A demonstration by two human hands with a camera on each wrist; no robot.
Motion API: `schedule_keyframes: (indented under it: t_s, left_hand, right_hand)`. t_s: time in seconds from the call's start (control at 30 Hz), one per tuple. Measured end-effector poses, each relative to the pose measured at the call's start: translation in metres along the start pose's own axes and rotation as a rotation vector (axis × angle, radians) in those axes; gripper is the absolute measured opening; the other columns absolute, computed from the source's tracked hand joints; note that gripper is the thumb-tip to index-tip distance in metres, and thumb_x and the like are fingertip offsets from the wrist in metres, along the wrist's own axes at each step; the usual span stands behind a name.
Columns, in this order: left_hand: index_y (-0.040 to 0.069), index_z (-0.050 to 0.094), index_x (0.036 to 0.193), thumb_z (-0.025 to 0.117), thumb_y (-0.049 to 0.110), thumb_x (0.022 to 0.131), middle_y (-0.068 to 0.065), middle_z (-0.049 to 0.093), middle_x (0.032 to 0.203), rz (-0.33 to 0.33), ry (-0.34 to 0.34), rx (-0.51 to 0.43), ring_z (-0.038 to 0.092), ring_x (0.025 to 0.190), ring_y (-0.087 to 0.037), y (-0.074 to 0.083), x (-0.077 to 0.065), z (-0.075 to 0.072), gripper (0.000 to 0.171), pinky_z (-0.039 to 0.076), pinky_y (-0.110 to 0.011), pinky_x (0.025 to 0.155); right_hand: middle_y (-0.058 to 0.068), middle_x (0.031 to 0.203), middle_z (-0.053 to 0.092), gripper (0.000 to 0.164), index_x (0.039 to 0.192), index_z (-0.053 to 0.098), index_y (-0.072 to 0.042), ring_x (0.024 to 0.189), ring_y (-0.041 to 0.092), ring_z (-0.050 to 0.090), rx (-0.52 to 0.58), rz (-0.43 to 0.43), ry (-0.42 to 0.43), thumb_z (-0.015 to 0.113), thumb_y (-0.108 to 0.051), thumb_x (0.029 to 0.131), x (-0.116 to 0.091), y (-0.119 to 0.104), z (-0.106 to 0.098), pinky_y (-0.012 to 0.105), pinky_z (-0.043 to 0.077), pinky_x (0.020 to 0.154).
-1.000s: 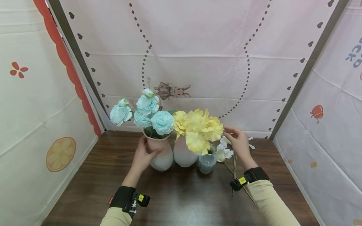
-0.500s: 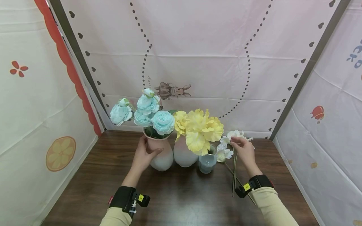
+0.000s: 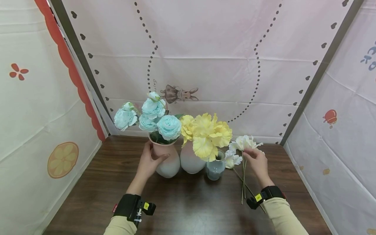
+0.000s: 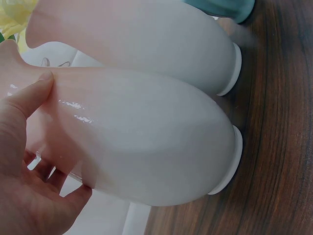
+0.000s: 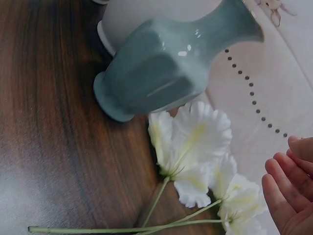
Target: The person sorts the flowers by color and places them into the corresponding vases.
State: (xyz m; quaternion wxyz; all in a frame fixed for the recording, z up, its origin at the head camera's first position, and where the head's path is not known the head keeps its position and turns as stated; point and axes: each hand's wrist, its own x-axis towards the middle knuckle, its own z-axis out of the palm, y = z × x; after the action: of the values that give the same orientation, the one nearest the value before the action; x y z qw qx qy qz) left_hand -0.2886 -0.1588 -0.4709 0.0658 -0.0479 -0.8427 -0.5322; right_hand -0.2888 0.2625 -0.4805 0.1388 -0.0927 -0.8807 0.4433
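The left hand [image 3: 148,164] gripped the pink-and-white vase [image 3: 168,163] around its upper body. The left wrist view showed the thumb on one side and the fingers curled around the other; this grip was clamped on the vase. The vase stood upright on the counter [image 3: 191,209] and bore light blue flowers [image 3: 169,127] with green leaves at its mouth.

A second pink-and-white vase [image 3: 191,161], also upright, was located just to its right, its upper part largely hidden by yellow flowers [image 3: 209,133]. Next in line stood a smaller blue-grey vase [image 3: 215,170], its mouth partly covered in the head view by a yellow petal.

The right hand [image 3: 258,163] was positioned at the white flowers [image 3: 232,160], right of the blue-grey vase. Its fingers were lightly bent, with the thumb near the first finger; this grip was slack and apart from the stems. Contact with the petals could not be determined. The white flowers lay on the counter, their green stems [image 5: 142,229] crossing and pointing toward the person.
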Motion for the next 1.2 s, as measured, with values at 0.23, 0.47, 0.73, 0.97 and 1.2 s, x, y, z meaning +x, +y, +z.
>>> schedule_keyframes:
  t_s: [0.23,0.47,0.73,0.97,1.2]
  left_hand:
    - [0.007,0.016,0.155,0.076,0.034,0.089,-0.019,0.024,0.161,-0.002,-0.001,0.001,0.03,0.149,-0.038,0.0,0.0,0.0,0.093,0.035,-0.056,0.118]
    - [0.008,0.018,0.155,0.077,0.033,0.088,-0.019,0.026,0.16,-0.005,0.003,0.0,0.031,0.148,-0.037,0.001,-0.001,0.0,0.093,0.036,-0.055,0.118]
    - [0.008,0.018,0.155,0.077,0.033,0.088,-0.019,0.025,0.161,-0.001,0.003,0.002,0.031,0.148,-0.037,0.0,0.0,0.0,0.093,0.035,-0.056,0.119]
    - [0.008,0.018,0.154,0.076,0.034,0.088,-0.018,0.026,0.16,-0.001,0.004,0.005,0.032,0.148,-0.037,-0.002,0.0,0.0,0.092,0.035,-0.056,0.118]
    - [0.009,0.019,0.154,0.077,0.033,0.087,-0.018,0.027,0.16,-0.01,0.006,-0.019,0.032,0.148,-0.037,0.0,-0.002,0.0,0.092,0.036,-0.055,0.118]
  right_hand:
    - [0.021,0.116,0.072,0.029,0.119,0.07,0.0,0.107,0.032,0.066,-0.036,0.038,0.007,0.067,-0.019,0.096,-0.006,0.013,0.0,0.025,0.047,0.082]
    - [0.023,0.108,0.074,0.03,0.116,0.07,0.003,0.078,0.012,0.072,-0.029,0.068,-0.005,0.067,-0.018,0.095,-0.008,0.03,0.002,0.013,0.05,0.065]
    - [0.023,0.106,0.074,0.03,0.115,0.07,0.004,0.076,0.007,0.07,0.0,0.156,-0.04,0.066,-0.018,0.095,-0.011,0.044,0.007,0.011,0.051,0.062]
    - [0.021,0.106,0.073,0.031,0.117,0.069,0.003,0.076,0.009,0.066,-0.012,0.231,-0.082,0.065,-0.019,0.096,-0.015,0.054,0.012,0.016,0.049,0.062]
    - [0.022,0.103,0.074,0.033,0.116,0.068,0.008,0.071,0.004,0.065,-0.003,0.26,-0.101,0.065,-0.017,0.095,-0.016,0.064,0.019,0.015,0.049,0.058]
